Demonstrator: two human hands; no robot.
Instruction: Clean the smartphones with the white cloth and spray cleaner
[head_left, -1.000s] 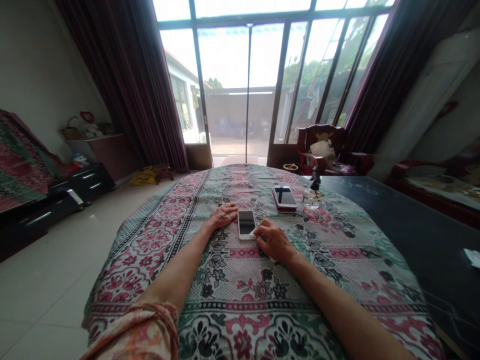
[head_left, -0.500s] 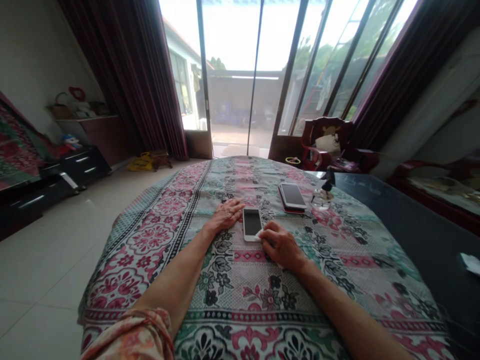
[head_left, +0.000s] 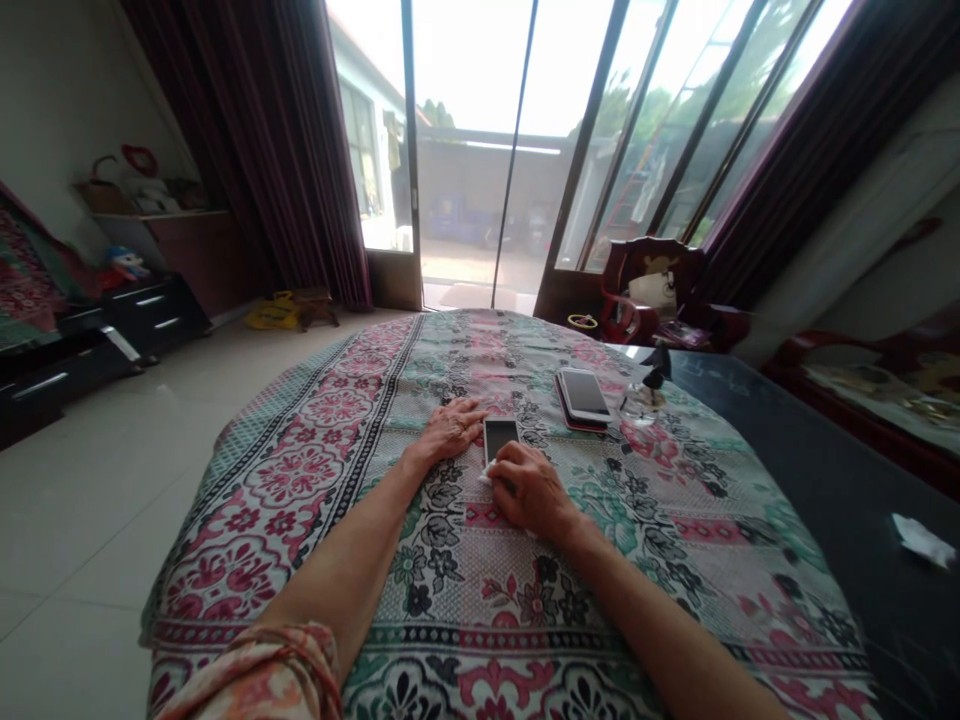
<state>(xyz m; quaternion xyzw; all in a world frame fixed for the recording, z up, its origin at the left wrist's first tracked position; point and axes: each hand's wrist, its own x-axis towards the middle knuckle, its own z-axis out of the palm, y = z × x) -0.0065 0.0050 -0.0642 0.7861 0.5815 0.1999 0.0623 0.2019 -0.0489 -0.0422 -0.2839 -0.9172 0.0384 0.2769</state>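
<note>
A white smartphone [head_left: 501,432] with a dark screen lies face up on the patterned tablecloth [head_left: 442,580]. My right hand [head_left: 529,488] is over its lower part, fingers pinched on a small white tissue [head_left: 489,470] at the phone's lower left corner. The rest of that lower end is hidden beneath the hand. Flat on the cloth, my left hand [head_left: 451,428] has its fingers stretched out, their tips close to the phone's upper left edge.
Right of the phone lies a stack of devices [head_left: 583,397], a white one on top. Beside it stands a clear glass container [head_left: 642,402] with a black top. A white crumpled paper [head_left: 924,540] rests on the dark surface [head_left: 780,440] at right. Beyond are glass doors and a chair [head_left: 652,290].
My right hand has slid left with the tissue, from the phone's lower right corner to its lower left, covering more of the phone. My left hand stays flat in place.
</note>
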